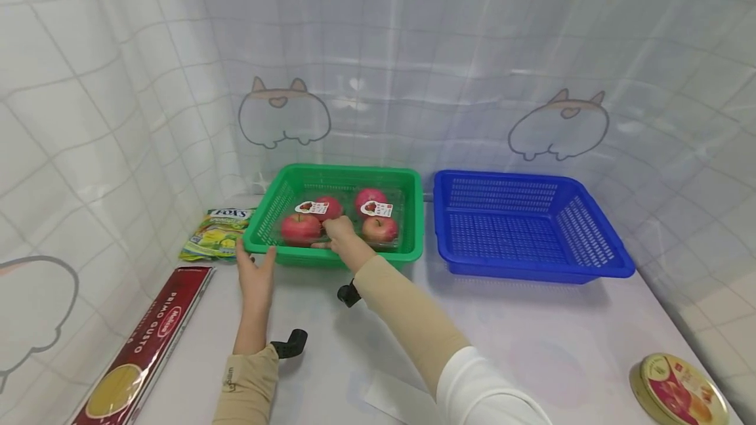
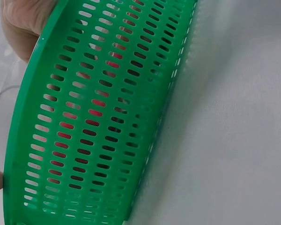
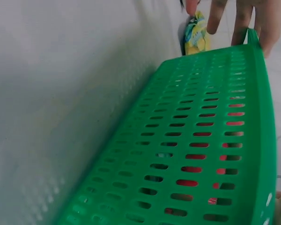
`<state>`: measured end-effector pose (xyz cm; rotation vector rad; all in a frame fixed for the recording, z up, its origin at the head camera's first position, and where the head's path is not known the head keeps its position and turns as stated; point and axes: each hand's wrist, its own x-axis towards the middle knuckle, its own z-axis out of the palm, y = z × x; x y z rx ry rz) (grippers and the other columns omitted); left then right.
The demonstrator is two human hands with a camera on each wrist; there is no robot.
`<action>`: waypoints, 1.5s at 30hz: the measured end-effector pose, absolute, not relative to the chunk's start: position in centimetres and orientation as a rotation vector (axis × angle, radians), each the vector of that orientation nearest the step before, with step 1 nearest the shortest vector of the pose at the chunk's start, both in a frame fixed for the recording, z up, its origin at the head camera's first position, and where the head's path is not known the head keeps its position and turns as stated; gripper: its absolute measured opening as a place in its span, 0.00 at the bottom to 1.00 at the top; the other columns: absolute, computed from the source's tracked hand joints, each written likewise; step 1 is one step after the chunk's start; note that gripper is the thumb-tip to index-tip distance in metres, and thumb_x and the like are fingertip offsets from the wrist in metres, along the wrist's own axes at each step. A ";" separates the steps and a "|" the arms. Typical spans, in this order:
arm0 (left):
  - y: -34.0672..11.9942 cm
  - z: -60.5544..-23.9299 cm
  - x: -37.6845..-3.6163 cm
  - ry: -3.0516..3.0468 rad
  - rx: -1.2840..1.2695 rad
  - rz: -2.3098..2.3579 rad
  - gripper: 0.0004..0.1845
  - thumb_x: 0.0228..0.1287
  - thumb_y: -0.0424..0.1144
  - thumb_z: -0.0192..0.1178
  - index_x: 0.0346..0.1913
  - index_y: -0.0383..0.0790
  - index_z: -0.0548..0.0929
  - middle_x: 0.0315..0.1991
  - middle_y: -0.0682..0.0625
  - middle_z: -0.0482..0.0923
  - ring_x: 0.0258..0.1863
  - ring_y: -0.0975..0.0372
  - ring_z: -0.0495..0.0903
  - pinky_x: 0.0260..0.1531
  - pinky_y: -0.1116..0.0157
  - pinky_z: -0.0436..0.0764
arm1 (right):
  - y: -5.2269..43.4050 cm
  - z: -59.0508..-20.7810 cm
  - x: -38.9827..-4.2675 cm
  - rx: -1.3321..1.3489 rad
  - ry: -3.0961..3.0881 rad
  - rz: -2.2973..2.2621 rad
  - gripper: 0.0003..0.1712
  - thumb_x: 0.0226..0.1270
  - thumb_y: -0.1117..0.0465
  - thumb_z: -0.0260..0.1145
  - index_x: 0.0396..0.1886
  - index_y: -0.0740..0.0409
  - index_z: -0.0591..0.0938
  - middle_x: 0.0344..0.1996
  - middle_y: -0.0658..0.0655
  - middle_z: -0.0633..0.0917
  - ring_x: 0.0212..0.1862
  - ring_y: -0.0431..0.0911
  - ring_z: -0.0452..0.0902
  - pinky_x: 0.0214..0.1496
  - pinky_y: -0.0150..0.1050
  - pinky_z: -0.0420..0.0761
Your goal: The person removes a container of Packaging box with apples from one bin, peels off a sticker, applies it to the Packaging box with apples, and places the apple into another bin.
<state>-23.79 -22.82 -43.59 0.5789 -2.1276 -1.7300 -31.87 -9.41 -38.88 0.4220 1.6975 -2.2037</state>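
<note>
A green basket (image 1: 333, 256) holds two clear plastic packs of red apples, a left apple pack (image 1: 301, 228) and a right apple pack (image 1: 380, 228), each with a white label. My right hand (image 1: 341, 233) reaches over the front rim between them. Its thumb and fingers pinch the left pack's front right corner, with the fingertips partly hidden. At the basket's front left corner my left hand (image 1: 255, 274) touches the rim with spread fingers. In the right wrist view, that left hand (image 3: 253, 18) appears past the basket's far end.
A blue basket (image 1: 502, 235) stands to the right. On the left lie a yellow-green FOX'S candy bag (image 1: 218, 235) and a long dark red Primo Gusto pasta pack (image 1: 147, 340). A round tin (image 1: 685, 389) sits at the front right, and a patterned curtain (image 1: 378, 84) hangs behind.
</note>
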 end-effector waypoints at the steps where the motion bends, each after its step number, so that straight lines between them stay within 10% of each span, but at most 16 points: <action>1: -22.8 -43.6 -23.8 -2.129 0.583 -1.732 0.42 0.68 0.45 0.49 0.73 0.45 0.33 0.73 0.42 0.34 0.70 0.46 0.43 0.66 0.48 0.49 | -9.3 -38.6 -31.6 0.428 1.673 -2.204 0.27 0.70 0.68 0.48 0.67 0.70 0.58 0.56 0.67 0.68 0.57 0.59 0.69 0.47 0.48 0.79; 18: -22.6 -43.6 -23.7 -2.136 0.551 -1.716 0.41 0.68 0.46 0.49 0.73 0.45 0.34 0.73 0.41 0.36 0.70 0.46 0.44 0.65 0.47 0.51 | -12.0 -50.8 -42.8 0.363 1.801 -2.020 0.33 0.65 0.64 0.56 0.68 0.61 0.58 0.63 0.60 0.64 0.63 0.56 0.60 0.44 0.55 0.77; 25: -22.8 -43.6 -23.4 -2.158 0.567 -1.687 0.41 0.68 0.47 0.48 0.73 0.45 0.34 0.73 0.40 0.36 0.70 0.46 0.43 0.66 0.48 0.48 | -8.7 -42.6 -36.0 0.291 1.708 -2.014 0.24 0.59 0.65 0.60 0.56 0.67 0.70 0.66 0.61 0.59 0.66 0.60 0.54 0.49 0.57 0.75; 30: -23.0 -43.7 -23.3 -2.173 0.569 -1.645 0.41 0.69 0.47 0.47 0.73 0.43 0.34 0.73 0.39 0.35 0.71 0.48 0.39 0.67 0.50 0.44 | -6.0 -36.4 -30.9 0.287 1.544 -2.092 0.31 0.64 0.65 0.56 0.67 0.66 0.61 0.71 0.63 0.49 0.70 0.63 0.43 0.63 0.57 0.62; 45: -22.2 -43.1 -23.0 -2.198 0.631 -1.493 0.39 0.68 0.51 0.47 0.73 0.44 0.39 0.71 0.38 0.26 0.69 0.40 0.33 0.63 0.39 0.44 | 0.8 -36.2 -28.6 0.009 1.731 -2.116 0.30 0.69 0.59 0.50 0.70 0.55 0.59 0.69 0.61 0.57 0.69 0.58 0.52 0.66 0.49 0.61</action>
